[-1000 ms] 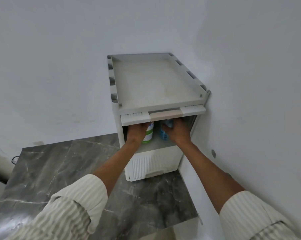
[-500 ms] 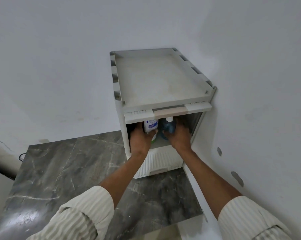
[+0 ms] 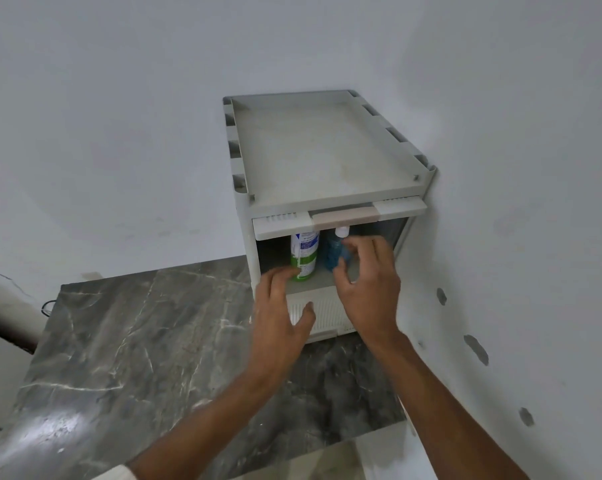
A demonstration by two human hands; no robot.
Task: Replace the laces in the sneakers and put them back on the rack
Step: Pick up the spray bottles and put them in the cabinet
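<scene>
Two bare forearms, left hand (image 3: 281, 317) and right hand (image 3: 369, 289) ungloved; a pale cuff edge (image 3: 119, 472) shows on the left sleeve

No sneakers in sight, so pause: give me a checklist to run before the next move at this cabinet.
1. Left hand empty: ok, fingers spread.
2. Right hand empty: ok, open just in front of the blue bottle.
3. White-and-green bottle upright: ok.
4. Lift-up flap of the grey plastic cabinet raised: ok.
5. Sneakers or laces in view: not ok.
6. Rest of the compartment: cannot tell, hidden.
</scene>
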